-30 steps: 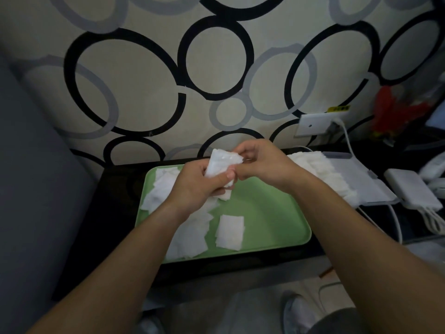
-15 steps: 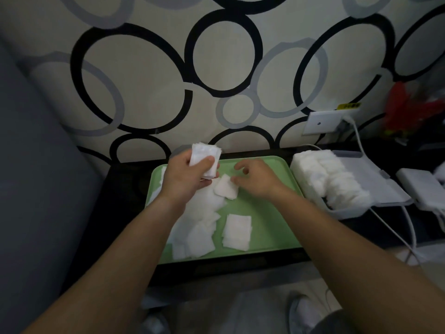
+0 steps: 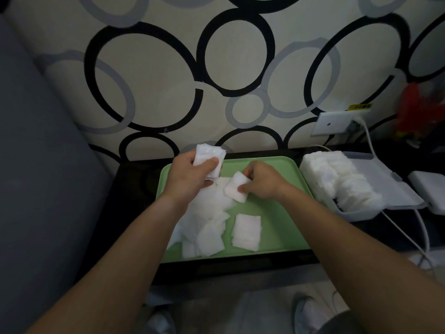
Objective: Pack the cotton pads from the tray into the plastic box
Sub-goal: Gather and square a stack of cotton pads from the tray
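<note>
- Since a second ago the right hand point(image 3: 262, 183) has left the left hand point(image 3: 190, 174), where both met on one bundle, and has dropped to the green tray point(image 3: 281, 213). The two hands are now apart.
- Thumb and fingertips of the right hand pinch a single cotton pad point(image 3: 234, 189) over the middle of the tray, at the edge of the heap. It looks like the next pad to be added to the bundle.
- The left hand clamps a stack of cotton pads point(image 3: 209, 156) between thumb and fingers, raised over the far edge of the tray. Gripping the stack upright probably keeps its edges squared, so it can go into the box as one block.
- Many loose pads point(image 3: 209, 220) lie overlapping across the left half of the tray. A small pile point(image 3: 246, 231) sits apart from them, toward the near edge of the tray.
- The plastic box point(image 3: 356, 214) stands just right of the tray, its lid folded open to the right. It is already largely filled with pads standing on edge in a row.
- Farther right of the tray lies a white adapter point(image 3: 431, 189). A cable point(image 3: 370, 143) runs up to a wall socket point(image 3: 334, 122) behind the tray's right corner.
- The tray rests on a dark table point(image 3: 134, 201).
</note>
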`<act>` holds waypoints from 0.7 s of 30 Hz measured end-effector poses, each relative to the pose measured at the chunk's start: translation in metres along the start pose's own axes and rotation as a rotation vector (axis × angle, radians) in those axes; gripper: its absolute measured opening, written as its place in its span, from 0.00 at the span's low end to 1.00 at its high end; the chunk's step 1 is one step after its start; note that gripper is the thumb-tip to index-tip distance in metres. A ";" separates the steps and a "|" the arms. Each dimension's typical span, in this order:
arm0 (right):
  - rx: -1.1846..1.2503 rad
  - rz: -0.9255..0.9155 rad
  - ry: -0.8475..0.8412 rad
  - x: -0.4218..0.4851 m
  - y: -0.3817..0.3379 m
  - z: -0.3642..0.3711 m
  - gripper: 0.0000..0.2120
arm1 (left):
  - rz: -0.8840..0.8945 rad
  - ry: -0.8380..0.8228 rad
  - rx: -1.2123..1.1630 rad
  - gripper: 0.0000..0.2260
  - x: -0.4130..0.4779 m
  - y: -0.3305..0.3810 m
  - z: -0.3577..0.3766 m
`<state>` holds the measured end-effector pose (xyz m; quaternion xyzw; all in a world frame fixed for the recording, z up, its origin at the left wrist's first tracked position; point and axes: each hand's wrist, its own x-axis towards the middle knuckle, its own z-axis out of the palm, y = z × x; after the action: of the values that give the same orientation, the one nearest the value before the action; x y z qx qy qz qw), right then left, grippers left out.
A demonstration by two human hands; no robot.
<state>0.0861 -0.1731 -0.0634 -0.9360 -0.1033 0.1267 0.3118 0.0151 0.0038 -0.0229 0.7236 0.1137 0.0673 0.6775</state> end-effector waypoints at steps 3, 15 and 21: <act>0.215 -0.009 -0.058 -0.003 0.005 -0.009 0.12 | 0.016 0.016 -0.003 0.07 0.001 0.000 -0.001; 0.737 -0.219 -0.267 -0.037 -0.008 -0.069 0.17 | -0.060 -0.121 -0.031 0.06 -0.002 -0.004 0.018; 0.729 -0.208 -0.188 -0.036 -0.004 -0.066 0.17 | -0.119 -0.293 -0.038 0.09 -0.007 0.001 0.035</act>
<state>0.0716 -0.2169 -0.0039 -0.7327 -0.1741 0.2078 0.6242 0.0169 -0.0318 -0.0238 0.7048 0.0551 -0.0769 0.7030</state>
